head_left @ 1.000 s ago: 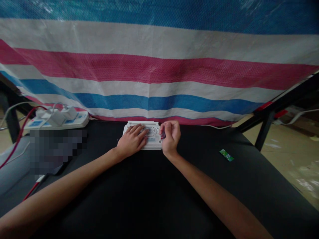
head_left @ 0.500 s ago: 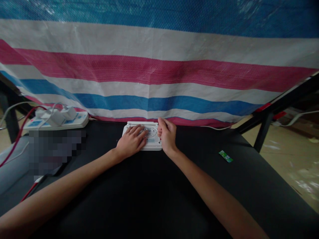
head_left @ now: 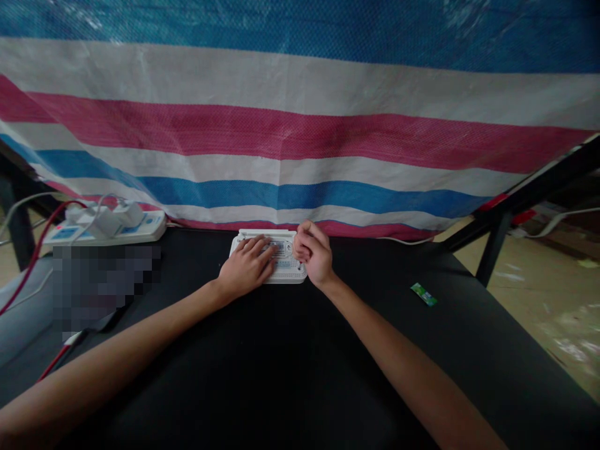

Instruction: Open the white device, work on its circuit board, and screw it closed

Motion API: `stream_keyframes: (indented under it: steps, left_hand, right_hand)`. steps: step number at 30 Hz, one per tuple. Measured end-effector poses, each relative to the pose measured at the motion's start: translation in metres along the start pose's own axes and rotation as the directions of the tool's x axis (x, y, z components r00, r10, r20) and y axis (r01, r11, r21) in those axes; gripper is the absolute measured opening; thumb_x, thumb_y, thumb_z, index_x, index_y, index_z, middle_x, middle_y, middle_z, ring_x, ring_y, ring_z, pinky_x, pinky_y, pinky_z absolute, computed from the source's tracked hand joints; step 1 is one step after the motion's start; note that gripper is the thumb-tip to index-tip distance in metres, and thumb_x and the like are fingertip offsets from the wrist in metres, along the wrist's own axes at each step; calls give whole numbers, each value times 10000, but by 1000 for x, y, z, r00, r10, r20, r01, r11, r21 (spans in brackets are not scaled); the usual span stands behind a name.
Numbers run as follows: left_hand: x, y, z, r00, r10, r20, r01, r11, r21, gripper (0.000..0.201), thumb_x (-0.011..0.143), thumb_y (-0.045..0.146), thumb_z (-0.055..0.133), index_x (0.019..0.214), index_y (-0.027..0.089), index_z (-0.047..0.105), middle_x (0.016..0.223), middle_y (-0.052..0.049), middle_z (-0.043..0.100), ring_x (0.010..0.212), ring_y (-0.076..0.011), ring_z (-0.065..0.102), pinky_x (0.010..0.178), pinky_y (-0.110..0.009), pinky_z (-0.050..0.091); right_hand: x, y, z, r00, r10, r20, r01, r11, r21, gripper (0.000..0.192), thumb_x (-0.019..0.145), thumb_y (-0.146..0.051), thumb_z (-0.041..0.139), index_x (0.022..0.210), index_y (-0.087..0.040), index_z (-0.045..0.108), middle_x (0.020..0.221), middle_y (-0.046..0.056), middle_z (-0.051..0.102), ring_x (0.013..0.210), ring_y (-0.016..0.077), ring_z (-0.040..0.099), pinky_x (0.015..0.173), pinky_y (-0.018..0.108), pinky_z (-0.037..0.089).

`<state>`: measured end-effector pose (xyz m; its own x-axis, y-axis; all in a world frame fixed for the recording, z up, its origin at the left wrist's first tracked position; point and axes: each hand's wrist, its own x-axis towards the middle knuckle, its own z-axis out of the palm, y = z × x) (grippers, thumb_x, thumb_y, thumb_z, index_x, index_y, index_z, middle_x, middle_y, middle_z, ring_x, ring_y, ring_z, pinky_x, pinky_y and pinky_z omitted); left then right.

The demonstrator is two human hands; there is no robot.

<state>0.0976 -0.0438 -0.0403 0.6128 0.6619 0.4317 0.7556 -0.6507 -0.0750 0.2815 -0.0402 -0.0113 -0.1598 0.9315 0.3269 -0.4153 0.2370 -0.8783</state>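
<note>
Head view shows the left hand [head_left: 246,269] lying flat, fingers spread, on a small white perforated plastic board [head_left: 285,265] at the far edge of the black table [head_left: 290,375]. At the board's right end the right hand [head_left: 315,255] curls with fingertips pinched together; what it pinches is too small to tell.

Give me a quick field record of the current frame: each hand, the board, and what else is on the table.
left hand: lies flat on the left part of the white board, fingers spread
right hand: curled at the board's right edge, fingertips pinched together; whether it holds anything cannot be told
white board: flat on the black table, near the striped tarp
power strip: far left, plugs inserted
green packet: right, apart from both hands
</note>
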Motion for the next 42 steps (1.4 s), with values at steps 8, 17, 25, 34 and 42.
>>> stream_keyframes:
  steps: [8,17,25,34,42]
  left_hand:
    - [1,0,-1,1000,1,9,0,1000,-21,415,1017,364,373,1300,157,594,1335,-152,596,1258,-319,530,1027,-486,428]
    - [0,0,-1,1000,-1,1,1,1000,-25,405,1015,362,378,1287,163,601,1350,-153,590,1264,-309,531,1031,-484,436]
    - [0,0,0,1000,-4,-9,4,999,-41,395,1007,347,404,1286,156,609,1346,-160,595,1268,-317,534,1040,-492,435]
    - [0,-1,1,1000,-7,-25,5,999,-47,392,1005,355,408,1287,167,606,1327,-159,608,1257,-308,544,1036,-497,441]
    - [1,-1,-2,1000,9,-11,-9,1000,-14,402,1012,360,388,1284,156,604,1331,-151,603,1256,-313,539,1028,-481,444]
  right_hand:
    - [-21,22,19,912,-282,-297,173,923,-344,355,911,-552,541,763,-237,468,597,-59,382,538,114,362,530,256,316]
    - [-21,27,23,864,-153,-480,62,978,-200,505,851,-658,558,658,-226,383,575,-69,303,485,89,260,454,239,250]
    - [-15,23,9,966,-19,-258,14,1000,-22,603,762,-732,604,580,-216,349,497,-91,220,420,56,154,416,237,78]
    - [-10,17,-8,993,114,44,-116,992,42,550,762,-758,580,765,-252,364,481,-129,206,414,63,87,422,217,77]
    - [-12,19,-6,998,66,-5,-66,998,23,542,781,-738,578,774,-261,322,486,-126,235,414,76,118,419,227,90]
